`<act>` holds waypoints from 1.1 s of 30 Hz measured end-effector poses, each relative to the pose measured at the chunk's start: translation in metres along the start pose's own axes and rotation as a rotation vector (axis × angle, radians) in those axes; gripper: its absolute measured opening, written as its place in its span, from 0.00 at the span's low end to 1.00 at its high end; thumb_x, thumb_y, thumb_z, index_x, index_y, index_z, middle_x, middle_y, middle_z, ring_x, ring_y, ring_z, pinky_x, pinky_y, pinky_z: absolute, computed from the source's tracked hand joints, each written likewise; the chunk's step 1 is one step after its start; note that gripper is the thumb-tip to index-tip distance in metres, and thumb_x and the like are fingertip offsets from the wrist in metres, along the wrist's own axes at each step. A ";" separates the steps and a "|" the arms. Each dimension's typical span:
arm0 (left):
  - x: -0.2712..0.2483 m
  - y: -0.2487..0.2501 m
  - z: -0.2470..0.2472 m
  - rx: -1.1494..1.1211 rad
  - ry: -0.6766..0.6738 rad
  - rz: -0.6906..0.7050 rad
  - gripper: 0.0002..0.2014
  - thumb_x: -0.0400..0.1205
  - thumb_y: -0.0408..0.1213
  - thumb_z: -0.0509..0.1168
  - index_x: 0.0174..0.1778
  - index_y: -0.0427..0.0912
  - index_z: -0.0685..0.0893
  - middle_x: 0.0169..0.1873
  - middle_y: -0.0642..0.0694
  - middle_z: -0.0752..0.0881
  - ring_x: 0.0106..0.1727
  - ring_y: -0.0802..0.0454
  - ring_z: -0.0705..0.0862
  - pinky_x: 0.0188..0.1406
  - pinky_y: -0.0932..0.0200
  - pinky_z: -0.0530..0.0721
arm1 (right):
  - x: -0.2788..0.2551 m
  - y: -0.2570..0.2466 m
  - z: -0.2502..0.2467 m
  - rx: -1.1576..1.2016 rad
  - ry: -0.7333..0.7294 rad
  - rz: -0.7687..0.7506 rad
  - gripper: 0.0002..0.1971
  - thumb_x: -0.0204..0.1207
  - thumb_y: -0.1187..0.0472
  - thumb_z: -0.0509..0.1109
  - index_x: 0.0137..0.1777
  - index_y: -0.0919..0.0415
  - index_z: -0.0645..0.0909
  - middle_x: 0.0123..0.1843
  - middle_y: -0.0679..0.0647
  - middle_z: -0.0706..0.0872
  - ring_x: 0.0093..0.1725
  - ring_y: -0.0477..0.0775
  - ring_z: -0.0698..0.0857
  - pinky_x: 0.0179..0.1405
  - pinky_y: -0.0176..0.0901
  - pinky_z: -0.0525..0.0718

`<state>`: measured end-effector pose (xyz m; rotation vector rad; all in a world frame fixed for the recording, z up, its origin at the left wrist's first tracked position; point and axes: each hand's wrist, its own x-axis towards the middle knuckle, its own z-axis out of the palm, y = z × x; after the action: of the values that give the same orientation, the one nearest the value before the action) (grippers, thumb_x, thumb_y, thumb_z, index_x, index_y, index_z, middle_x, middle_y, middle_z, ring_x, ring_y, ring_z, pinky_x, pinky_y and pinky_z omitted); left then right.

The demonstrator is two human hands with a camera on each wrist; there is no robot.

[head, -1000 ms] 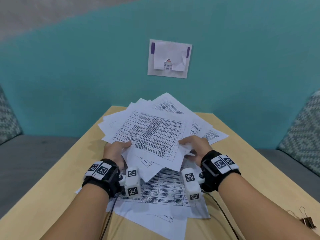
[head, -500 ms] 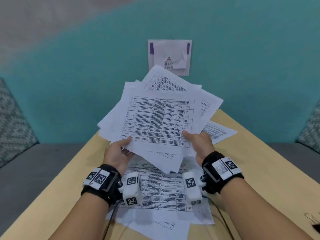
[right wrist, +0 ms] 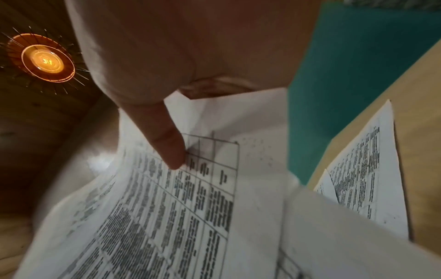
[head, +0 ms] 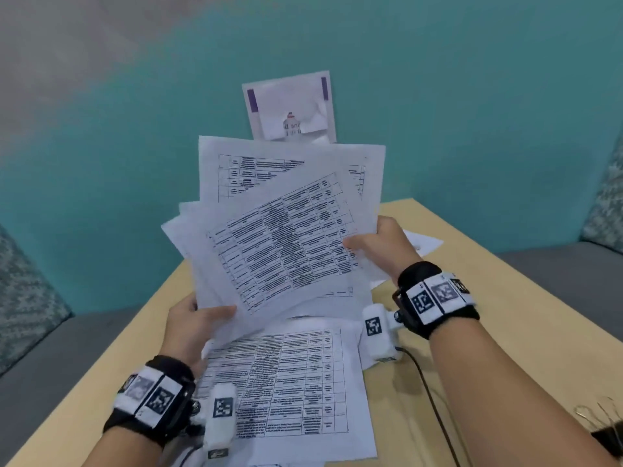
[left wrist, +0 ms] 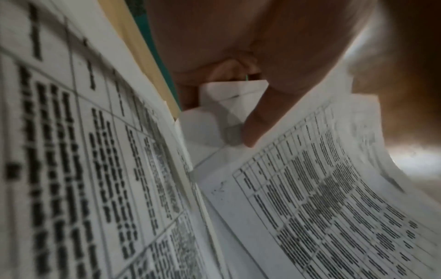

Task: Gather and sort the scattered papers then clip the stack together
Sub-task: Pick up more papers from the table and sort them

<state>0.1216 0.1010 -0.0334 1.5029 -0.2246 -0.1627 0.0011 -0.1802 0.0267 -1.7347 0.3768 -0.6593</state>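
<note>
Both hands hold an uneven sheaf of printed papers point(head: 283, 237) upright above the wooden table point(head: 478, 298). My left hand point(head: 199, 318) grips its lower left corner, thumb on the front sheet. My right hand point(head: 377, 244) pinches the right edge, thumb on top. The sheets are fanned and tilted, not squared. In the left wrist view the thumb point(left wrist: 267, 113) presses the papers point(left wrist: 322, 198); in the right wrist view the thumb point(right wrist: 167, 143) lies on the printed sheet point(right wrist: 190, 207). More printed papers point(head: 290, 392) lie flat on the table under my hands. Black binder clips point(head: 603, 429) lie at the right edge.
One more sheet point(head: 421, 242) lies on the table behind my right hand. A teal wall point(head: 472, 112) with a taped notice point(head: 290, 109) stands behind the table. Grey benches with patterned cushions point(head: 23, 298) flank both sides. A cable point(head: 435, 399) runs across the table near my right arm.
The sheaf has risen higher off the table and rotated, its top now reaching the notice. My right hand moved up and right; my left hand shifted lower along the bottom corner.
</note>
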 end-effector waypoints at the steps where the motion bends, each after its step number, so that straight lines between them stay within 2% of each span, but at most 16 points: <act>1: 0.000 0.000 0.002 0.003 0.000 0.011 0.17 0.77 0.16 0.72 0.61 0.33 0.88 0.56 0.36 0.94 0.56 0.35 0.92 0.48 0.50 0.88 | 0.000 0.000 0.002 -0.005 -0.018 0.000 0.13 0.76 0.64 0.76 0.60 0.60 0.87 0.56 0.55 0.92 0.57 0.58 0.90 0.62 0.52 0.86; 3: -0.002 0.001 0.004 -0.024 0.002 0.026 0.19 0.79 0.17 0.72 0.64 0.36 0.87 0.58 0.38 0.93 0.58 0.38 0.91 0.50 0.51 0.87 | -0.001 -0.003 0.008 -0.012 -0.030 -0.013 0.11 0.76 0.65 0.76 0.58 0.62 0.88 0.56 0.56 0.93 0.57 0.58 0.90 0.62 0.52 0.86; 6: 0.001 0.001 0.003 -0.067 0.048 0.033 0.21 0.79 0.16 0.70 0.67 0.35 0.86 0.60 0.37 0.92 0.60 0.37 0.91 0.52 0.50 0.87 | 0.003 -0.012 0.016 -0.001 -0.051 -0.040 0.10 0.74 0.67 0.78 0.55 0.63 0.89 0.54 0.57 0.93 0.56 0.58 0.91 0.60 0.51 0.86; 10: -0.001 0.003 0.002 -0.108 0.034 0.014 0.19 0.82 0.17 0.68 0.67 0.35 0.85 0.55 0.41 0.93 0.55 0.43 0.91 0.46 0.52 0.87 | 0.008 -0.015 0.023 0.048 -0.063 -0.048 0.12 0.75 0.61 0.79 0.58 0.59 0.88 0.55 0.52 0.92 0.53 0.51 0.90 0.49 0.38 0.83; 12: 0.001 0.002 0.000 -0.123 0.055 -0.017 0.18 0.82 0.17 0.68 0.68 0.32 0.85 0.56 0.39 0.93 0.57 0.40 0.92 0.48 0.51 0.88 | 0.011 -0.012 0.025 0.042 -0.079 -0.046 0.11 0.75 0.59 0.80 0.56 0.55 0.89 0.55 0.51 0.93 0.55 0.52 0.90 0.54 0.42 0.84; 16: 0.006 -0.002 -0.004 -0.134 0.074 -0.058 0.15 0.81 0.17 0.69 0.61 0.35 0.87 0.58 0.37 0.93 0.61 0.36 0.92 0.66 0.40 0.87 | 0.013 -0.008 0.025 -0.006 -0.048 -0.054 0.05 0.74 0.59 0.80 0.48 0.51 0.89 0.52 0.51 0.94 0.54 0.54 0.91 0.60 0.49 0.85; 18: 0.004 -0.001 -0.003 -0.118 0.068 -0.067 0.15 0.82 0.20 0.71 0.62 0.37 0.87 0.59 0.38 0.93 0.59 0.38 0.92 0.66 0.38 0.88 | 0.015 -0.004 0.023 0.000 0.028 -0.045 0.04 0.75 0.59 0.80 0.48 0.54 0.90 0.50 0.54 0.94 0.50 0.55 0.92 0.60 0.54 0.88; 21: 0.002 0.002 -0.001 -0.090 0.131 -0.059 0.25 0.81 0.28 0.76 0.73 0.45 0.79 0.68 0.43 0.87 0.56 0.42 0.88 0.55 0.44 0.86 | 0.022 0.002 0.023 0.136 0.160 0.019 0.13 0.73 0.60 0.81 0.55 0.61 0.87 0.54 0.57 0.93 0.55 0.57 0.91 0.65 0.57 0.86; 23: 0.002 0.003 -0.002 -0.069 0.155 -0.059 0.39 0.78 0.37 0.81 0.82 0.53 0.67 0.77 0.48 0.75 0.67 0.41 0.80 0.63 0.39 0.80 | 0.024 0.002 0.024 0.284 0.238 0.107 0.24 0.71 0.60 0.83 0.64 0.68 0.81 0.60 0.56 0.89 0.61 0.56 0.87 0.73 0.57 0.79; 24: 0.001 0.004 -0.002 -0.107 0.130 -0.075 0.46 0.75 0.41 0.83 0.84 0.55 0.63 0.80 0.47 0.72 0.72 0.40 0.78 0.69 0.37 0.78 | 0.027 0.006 0.027 0.351 0.273 0.146 0.26 0.72 0.61 0.82 0.66 0.69 0.78 0.61 0.54 0.87 0.62 0.55 0.84 0.74 0.53 0.76; 25: 0.000 0.005 -0.002 -0.175 0.080 -0.110 0.52 0.70 0.45 0.86 0.86 0.54 0.62 0.82 0.45 0.71 0.74 0.40 0.77 0.73 0.38 0.78 | 0.026 0.004 0.031 0.403 0.281 0.188 0.27 0.72 0.61 0.83 0.67 0.67 0.76 0.62 0.53 0.84 0.63 0.54 0.81 0.72 0.51 0.74; 27: -0.004 0.007 0.001 -0.348 -0.046 -0.203 0.58 0.59 0.53 0.89 0.85 0.49 0.69 0.80 0.41 0.75 0.74 0.41 0.80 0.72 0.39 0.83 | 0.022 0.007 0.046 0.453 0.229 0.296 0.46 0.61 0.52 0.89 0.75 0.70 0.73 0.70 0.55 0.81 0.70 0.59 0.78 0.74 0.56 0.73; 29: -0.007 0.007 0.007 -0.549 -0.076 -0.273 0.49 0.64 0.51 0.88 0.81 0.45 0.76 0.74 0.38 0.80 0.70 0.39 0.85 0.64 0.37 0.88 | 0.013 0.008 0.062 0.506 0.149 0.350 0.64 0.42 0.45 0.93 0.80 0.68 0.70 0.78 0.56 0.76 0.77 0.64 0.75 0.78 0.67 0.71; 30: -0.009 0.010 0.009 -0.624 -0.068 -0.280 0.42 0.70 0.49 0.85 0.79 0.42 0.78 0.70 0.37 0.83 0.67 0.38 0.86 0.63 0.37 0.89 | 0.011 0.013 0.071 0.560 0.107 0.352 0.67 0.37 0.45 0.94 0.79 0.68 0.71 0.78 0.56 0.77 0.77 0.64 0.76 0.78 0.69 0.71; 31: -0.007 0.010 0.008 -0.665 -0.058 -0.274 0.34 0.76 0.47 0.80 0.76 0.39 0.81 0.66 0.36 0.85 0.64 0.37 0.87 0.64 0.37 0.89 | 0.005 0.014 0.081 0.602 0.063 0.365 0.63 0.41 0.47 0.93 0.78 0.69 0.72 0.77 0.54 0.78 0.76 0.61 0.77 0.78 0.68 0.72; 33: -0.004 0.011 0.004 -0.683 -0.060 -0.272 0.20 0.84 0.40 0.70 0.71 0.34 0.84 0.62 0.35 0.88 0.65 0.35 0.87 0.69 0.37 0.85 | -0.008 0.013 0.100 0.633 -0.041 0.414 0.44 0.59 0.57 0.88 0.75 0.71 0.76 0.73 0.55 0.83 0.72 0.59 0.83 0.74 0.65 0.79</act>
<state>0.1160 0.0986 -0.0226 0.8421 -0.0021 -0.4539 0.0567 -0.1015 -0.0035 -1.0247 0.4267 -0.3808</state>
